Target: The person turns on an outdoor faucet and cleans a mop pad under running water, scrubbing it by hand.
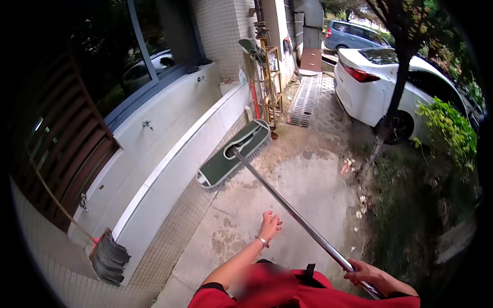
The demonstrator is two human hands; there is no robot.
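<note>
My right hand (365, 274) is wrapped round the lower end of the metal handle of a wide flat mop (290, 208). The handle runs up and away to the left, and the mop's green head is lifted beside the white trough wall, with pale fringe along its lower edge. My left hand (270, 225) is off the handle, over the concrete, its fingers loosely bent and apart. There is a bracelet on that wrist. Nothing shows in its grasp.
On the left runs a long white trough (169, 138) with taps (147, 125). A dark-headed mop (110, 258) hangs over its near end. Past it stand a yellow rack (273, 82) and a floor grate (304, 105). A white car (377, 84), tree trunk (398, 97) and bushes (447, 123) line the right.
</note>
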